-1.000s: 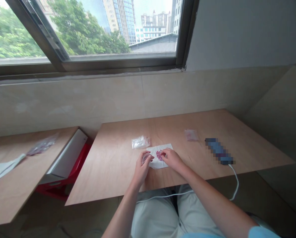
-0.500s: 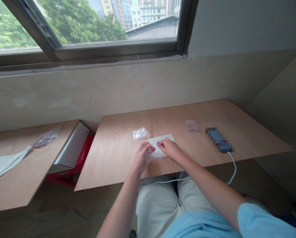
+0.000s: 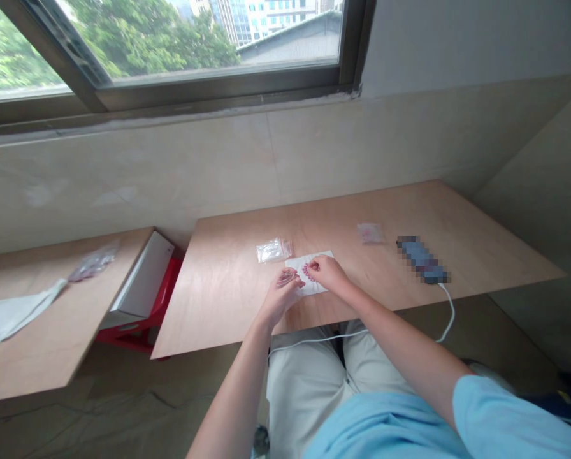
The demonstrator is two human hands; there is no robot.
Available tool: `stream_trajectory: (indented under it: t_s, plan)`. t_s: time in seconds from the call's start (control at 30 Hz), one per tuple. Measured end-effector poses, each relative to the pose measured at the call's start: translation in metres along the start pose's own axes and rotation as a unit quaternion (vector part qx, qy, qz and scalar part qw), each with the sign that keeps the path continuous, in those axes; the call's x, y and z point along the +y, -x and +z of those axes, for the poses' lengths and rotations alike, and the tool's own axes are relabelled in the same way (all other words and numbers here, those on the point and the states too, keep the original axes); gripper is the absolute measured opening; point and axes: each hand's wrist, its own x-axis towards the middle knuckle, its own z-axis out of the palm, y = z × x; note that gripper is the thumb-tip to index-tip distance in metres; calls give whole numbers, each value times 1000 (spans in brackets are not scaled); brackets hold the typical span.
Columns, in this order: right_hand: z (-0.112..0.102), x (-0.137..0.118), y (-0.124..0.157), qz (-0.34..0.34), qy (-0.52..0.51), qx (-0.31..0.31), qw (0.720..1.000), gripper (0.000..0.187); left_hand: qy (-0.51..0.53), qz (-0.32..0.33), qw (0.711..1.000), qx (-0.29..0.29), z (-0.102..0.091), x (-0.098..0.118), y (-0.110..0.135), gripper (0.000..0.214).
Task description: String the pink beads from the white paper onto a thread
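Note:
A string of small pink-red beads (image 3: 307,272) lies in an arc over a white sheet (image 3: 320,287) on the table. My right hand (image 3: 329,274) pinches the beads at their right side with thumb and fingertips. Just left of them, my left hand (image 3: 281,293) is closed on a clear plastic bag (image 3: 286,278), its film showing between the fingers. The fingertips of the left hand reach over the sheet's left edge, close to the beads. How much of the bag lies inside the hand is hidden.
Behind my left hand lies a pack of clear bags (image 3: 272,250). A small bag with pink contents (image 3: 370,233) and a blurred phone (image 3: 423,260) with a white cable (image 3: 450,312) are to the right. A second table (image 3: 32,370) bears a plastic bag (image 3: 93,261) and white sheets (image 3: 20,312).
My left hand has shifted slightly right, closer to the beads and my right hand. The right hand keeps its pinch. The whole view has tilted down a little.

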Motion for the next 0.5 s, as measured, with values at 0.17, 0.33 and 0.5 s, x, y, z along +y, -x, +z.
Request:
stream_trajectory:
  t_s: [0.17,0.33,0.5]
  plan:
    - [-27,-38,8,-53,-173,62,981,16,-91,44,994,-34,5,2,1,32]
    - [-45,-64,19,-170,-115,2,979,7,-114,61,990,-62,11,8,2,37]
    - [-39,-39,25,-122,-130,59,982,10,-76,57,994,-50,10,10,3,28]
